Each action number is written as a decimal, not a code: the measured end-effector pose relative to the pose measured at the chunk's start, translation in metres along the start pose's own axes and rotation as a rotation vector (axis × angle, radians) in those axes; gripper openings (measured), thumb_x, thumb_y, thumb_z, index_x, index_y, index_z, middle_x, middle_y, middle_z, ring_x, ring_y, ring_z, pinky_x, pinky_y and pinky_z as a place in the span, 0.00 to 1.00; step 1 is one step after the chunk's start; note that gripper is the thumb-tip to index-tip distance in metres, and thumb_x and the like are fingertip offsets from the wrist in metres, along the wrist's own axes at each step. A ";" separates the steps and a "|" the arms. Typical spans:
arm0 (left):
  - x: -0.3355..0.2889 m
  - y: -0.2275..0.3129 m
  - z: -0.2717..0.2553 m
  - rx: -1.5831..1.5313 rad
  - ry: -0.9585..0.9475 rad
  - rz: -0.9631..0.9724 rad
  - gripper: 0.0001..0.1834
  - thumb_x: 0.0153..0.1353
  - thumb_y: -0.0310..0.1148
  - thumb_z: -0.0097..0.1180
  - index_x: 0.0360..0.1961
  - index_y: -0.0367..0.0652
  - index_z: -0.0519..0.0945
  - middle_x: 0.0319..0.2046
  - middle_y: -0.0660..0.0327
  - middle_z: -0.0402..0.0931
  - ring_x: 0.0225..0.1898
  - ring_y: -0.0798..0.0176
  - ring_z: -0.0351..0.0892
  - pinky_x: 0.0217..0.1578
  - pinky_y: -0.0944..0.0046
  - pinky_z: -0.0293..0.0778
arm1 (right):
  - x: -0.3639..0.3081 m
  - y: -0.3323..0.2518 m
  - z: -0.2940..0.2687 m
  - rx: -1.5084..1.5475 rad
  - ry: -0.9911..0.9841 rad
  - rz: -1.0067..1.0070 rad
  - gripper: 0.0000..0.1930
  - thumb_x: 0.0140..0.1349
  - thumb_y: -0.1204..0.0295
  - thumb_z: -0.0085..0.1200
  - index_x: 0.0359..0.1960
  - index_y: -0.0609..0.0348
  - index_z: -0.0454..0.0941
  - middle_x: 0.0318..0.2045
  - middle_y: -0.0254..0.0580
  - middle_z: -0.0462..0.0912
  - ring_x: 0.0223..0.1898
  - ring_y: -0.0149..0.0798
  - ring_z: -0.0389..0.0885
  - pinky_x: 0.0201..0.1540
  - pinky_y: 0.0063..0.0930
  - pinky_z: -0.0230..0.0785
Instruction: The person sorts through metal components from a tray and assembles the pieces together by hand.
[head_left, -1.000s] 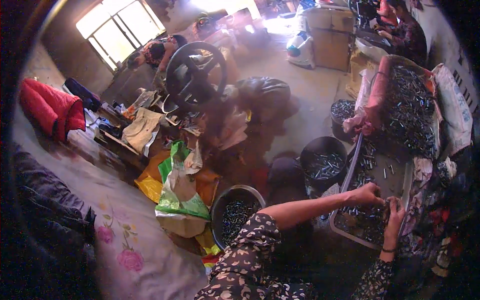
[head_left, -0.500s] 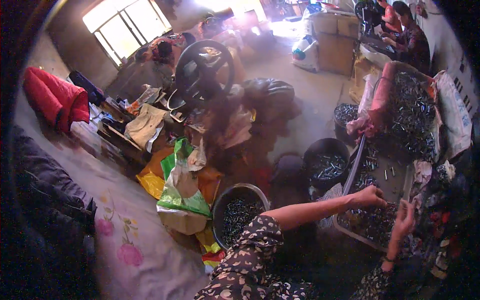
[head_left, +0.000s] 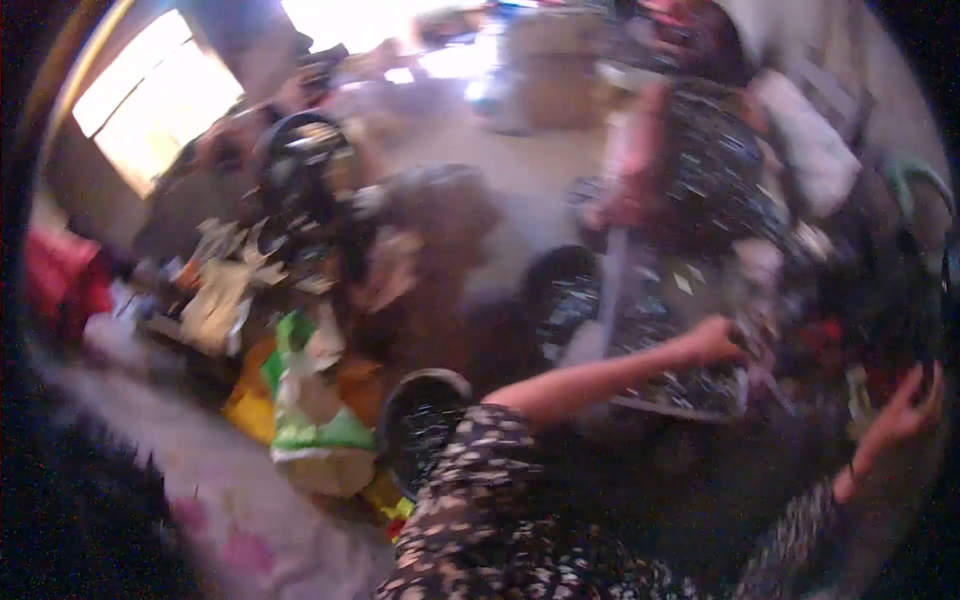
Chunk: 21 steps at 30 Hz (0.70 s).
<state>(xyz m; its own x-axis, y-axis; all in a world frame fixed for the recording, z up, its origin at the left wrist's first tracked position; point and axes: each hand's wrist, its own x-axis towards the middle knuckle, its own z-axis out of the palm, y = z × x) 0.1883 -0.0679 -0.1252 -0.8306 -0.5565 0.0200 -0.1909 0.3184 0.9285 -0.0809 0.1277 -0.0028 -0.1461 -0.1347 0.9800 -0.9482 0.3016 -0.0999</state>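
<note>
My left hand [head_left: 718,342] is over the right side of a shallow tray [head_left: 665,408] that holds many small shiny metal pieces. Its fingers are curled together, with a small dark spot at the tips; blur hides what that is. Further right, my right hand [head_left: 908,405] is held up beyond the tray, fingers stretched and somewhat apart, with nothing visible in them. Behind the tray stands a large container with a pink lining [head_left: 632,165], heaped with similar dark metal pieces [head_left: 715,160].
A round basin [head_left: 440,378] of small pieces sits left of my left forearm. A dark bucket [head_left: 548,268] with more pieces stands by the tray. A green and white bag [head_left: 320,410], a dark wheel [head_left: 265,165] and flower-patterned cloth [head_left: 245,550] are at left. A person [head_left: 705,40] is at the back.
The view has swung right and blurred, so the scene sits further left. My right hand has moved away from my left, out to the right of the tray. My left hand stays near the tray.
</note>
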 end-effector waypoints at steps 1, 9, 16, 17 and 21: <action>-0.003 -0.006 -0.006 0.027 0.017 -0.153 0.15 0.44 0.36 0.56 0.34 0.40 0.77 0.29 0.59 0.77 0.28 0.68 0.74 0.32 0.67 0.70 | -0.002 -0.012 0.018 0.008 0.045 0.076 0.13 0.54 0.70 0.50 0.40 0.62 0.72 0.41 0.46 0.74 0.43 0.42 0.71 0.49 0.31 0.59; 0.018 0.003 -0.001 -0.403 -0.032 -0.224 0.15 0.48 0.35 0.53 0.33 0.33 0.76 0.26 0.62 0.75 0.24 0.71 0.71 0.27 0.73 0.67 | 0.039 0.006 0.009 -0.052 0.255 0.198 0.24 0.48 0.66 0.57 0.45 0.64 0.65 0.44 0.49 0.67 0.44 0.37 0.66 0.46 0.29 0.61; 0.043 0.016 0.013 -0.534 0.084 -0.297 0.11 0.51 0.36 0.51 0.27 0.38 0.76 0.18 0.66 0.70 0.17 0.72 0.66 0.18 0.71 0.62 | 0.029 0.035 0.015 0.094 0.058 0.507 0.30 0.48 0.57 0.56 0.45 0.72 0.65 0.42 0.54 0.71 0.43 0.42 0.71 0.48 0.27 0.59; 0.047 0.009 0.012 -0.531 0.084 -0.304 0.11 0.51 0.36 0.51 0.27 0.38 0.76 0.18 0.66 0.70 0.17 0.72 0.66 0.18 0.71 0.62 | 0.027 0.038 0.015 0.094 0.054 0.513 0.30 0.48 0.57 0.56 0.45 0.72 0.65 0.42 0.54 0.71 0.43 0.42 0.71 0.48 0.27 0.59; 0.068 -0.010 0.011 -0.509 0.080 -0.361 0.11 0.51 0.37 0.52 0.25 0.38 0.76 0.18 0.65 0.70 0.17 0.72 0.67 0.19 0.73 0.63 | 0.024 0.065 0.021 0.003 -0.008 0.372 0.29 0.48 0.57 0.55 0.43 0.72 0.66 0.41 0.54 0.73 0.43 0.43 0.72 0.46 0.29 0.61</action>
<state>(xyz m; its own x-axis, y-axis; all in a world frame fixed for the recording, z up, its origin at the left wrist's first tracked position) 0.1284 -0.1007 -0.1375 -0.7148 -0.6224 -0.3187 -0.1634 -0.2945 0.9416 -0.1518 0.1238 0.0108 -0.4829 -0.0233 0.8754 -0.8306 0.3287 -0.4494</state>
